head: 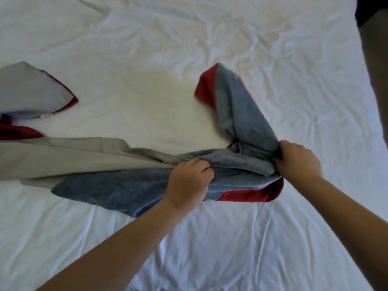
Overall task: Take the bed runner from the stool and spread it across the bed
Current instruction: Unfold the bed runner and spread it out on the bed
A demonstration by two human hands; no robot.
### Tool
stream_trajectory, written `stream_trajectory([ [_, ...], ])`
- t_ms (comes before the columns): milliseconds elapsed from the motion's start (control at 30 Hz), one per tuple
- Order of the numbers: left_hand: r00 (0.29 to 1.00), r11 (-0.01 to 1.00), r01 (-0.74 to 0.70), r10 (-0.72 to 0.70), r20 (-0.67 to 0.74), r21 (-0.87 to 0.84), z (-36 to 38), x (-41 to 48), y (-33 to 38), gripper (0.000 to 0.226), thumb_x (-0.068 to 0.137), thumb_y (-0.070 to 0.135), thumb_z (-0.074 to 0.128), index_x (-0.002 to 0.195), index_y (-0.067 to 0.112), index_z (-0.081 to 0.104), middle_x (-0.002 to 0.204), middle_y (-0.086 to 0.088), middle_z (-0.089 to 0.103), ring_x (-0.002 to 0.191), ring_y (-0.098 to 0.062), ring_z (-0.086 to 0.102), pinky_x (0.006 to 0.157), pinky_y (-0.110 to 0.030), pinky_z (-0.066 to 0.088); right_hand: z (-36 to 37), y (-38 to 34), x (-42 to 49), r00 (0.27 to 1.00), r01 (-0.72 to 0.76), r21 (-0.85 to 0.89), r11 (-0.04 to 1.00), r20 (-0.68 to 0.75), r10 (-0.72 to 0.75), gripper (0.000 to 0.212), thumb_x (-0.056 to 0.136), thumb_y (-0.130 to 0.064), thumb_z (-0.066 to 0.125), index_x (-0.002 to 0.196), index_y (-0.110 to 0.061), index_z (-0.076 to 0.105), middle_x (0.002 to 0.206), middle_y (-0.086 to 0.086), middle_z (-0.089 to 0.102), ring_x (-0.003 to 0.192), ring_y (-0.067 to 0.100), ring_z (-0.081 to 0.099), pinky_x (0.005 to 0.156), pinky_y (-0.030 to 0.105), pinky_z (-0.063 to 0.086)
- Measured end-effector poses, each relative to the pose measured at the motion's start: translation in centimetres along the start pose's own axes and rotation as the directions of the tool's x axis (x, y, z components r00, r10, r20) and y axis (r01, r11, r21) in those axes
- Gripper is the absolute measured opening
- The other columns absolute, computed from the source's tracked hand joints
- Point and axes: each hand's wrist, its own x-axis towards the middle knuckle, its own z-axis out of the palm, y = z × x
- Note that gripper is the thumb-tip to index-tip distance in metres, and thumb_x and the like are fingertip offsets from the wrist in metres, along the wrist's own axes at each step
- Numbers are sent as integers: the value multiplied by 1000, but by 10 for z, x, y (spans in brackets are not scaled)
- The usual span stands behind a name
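Observation:
The bed runner (117,185), blue-grey plush with red edging and a pale grey backing, lies twisted and bunched across the white bed (189,59). It stretches from the left edge of the view to the right of centre. My left hand (189,181) grips a bunched fold in the middle of the cloth. Further right, my right hand (298,160) grips its gathered end, from which a blurred flap of blue and red rises toward the far side. Another grey and red part of the runner lies at the far left.
The white sheet is wrinkled all over. The bed's right edge runs down the right side of the view, with dark floor (378,70) beyond it. No stool is in view.

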Motion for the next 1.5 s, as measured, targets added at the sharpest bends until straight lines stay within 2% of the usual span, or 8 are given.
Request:
stream_trajectory([
  [167, 995, 991, 85, -79, 64, -105, -16, 25, -6, 29, 78, 45, 56, 79, 19, 66, 78, 3, 63, 70, -17, 57, 62, -32, 46, -9, -16, 1, 993, 24, 59, 998, -114, -17, 29, 82, -40, 58, 92, -15, 46, 79, 1, 53, 64, 24, 49, 50, 29, 33],
  [367, 938, 992, 103, -121, 326, 72, -13, 62, -18, 54, 78, 47, 66, 122, 20, 51, 104, -1, 60, 89, -24, 60, 74, -37, 48, -18, -39, 4, 984, -55, 319, 946, -142, 106, 56, 89, -45, 50, 137, -18, 37, 127, 8, 54, 100, 32, 59, 67, 32, 40],
  [567, 964, 998, 17, -33, 265, 62, -23, 92, -68, 21, 85, 4, 51, 97, 9, 68, 89, -14, 61, 79, -37, 59, 61, -39, 44, -11, -49, -15, 978, -57, 276, 960, -176, 108, 57, 94, -45, 44, 143, -22, 27, 134, 10, 46, 104, 30, 57, 68, 33, 43],
  [833, 944, 962, 41, -126, 304, 270, -81, 102, -203, 25, 81, 5, 50, 95, 10, 70, 95, -17, 58, 85, -39, 60, 66, -41, 48, -10, -94, -16, 986, 25, 72, 997, -168, -13, 58, 89, -37, 51, 142, -25, 31, 135, 7, 47, 115, 28, 53, 77, 39, 52],
  [1033, 889, 887, 157, -318, 329, 435, -106, 93, -271, 27, 88, 8, 48, 100, 18, 69, 101, -11, 57, 90, -34, 58, 71, -36, 45, -3, -137, 1, 993, 90, 3, 996, -78, -89, 52, 91, -32, 47, 141, -27, 32, 126, 4, 48, 101, 28, 58, 64, 33, 45],
  [1167, 952, 924, 97, -194, 235, 370, -97, 87, -245, 22, 82, 10, 54, 96, 9, 70, 99, -14, 56, 89, -36, 54, 68, -40, 44, -5, -160, 9, 989, 132, 25, 991, -70, -130, 48, 93, -32, 47, 139, -27, 35, 128, 2, 48, 107, 27, 55, 73, 36, 45],
  [1333, 978, 993, -71, 88, 191, -94, -69, 44, -136, 30, 79, 40, 51, 74, 15, 66, 75, -4, 61, 67, -25, 57, 54, -34, 46, -1, -153, 12, 926, 364, 51, 930, 87, -367, 31, 94, -47, 37, 114, -32, 55, 110, -6, 55, 99, 18, 57, 79, 38, 49],
  [1500, 902, 990, 33, 31, 432, -140, -28, 11, -46, 36, 60, 54, 66, 75, 22, 61, 69, 4, 61, 60, -18, 59, 51, -26, 45, 7, -112, 8, 817, 548, -90, 832, 268, -510, 28, 83, -38, 43, 106, -34, 58, 97, -10, 60, 89, 14, 57, 73, 30, 46],
])
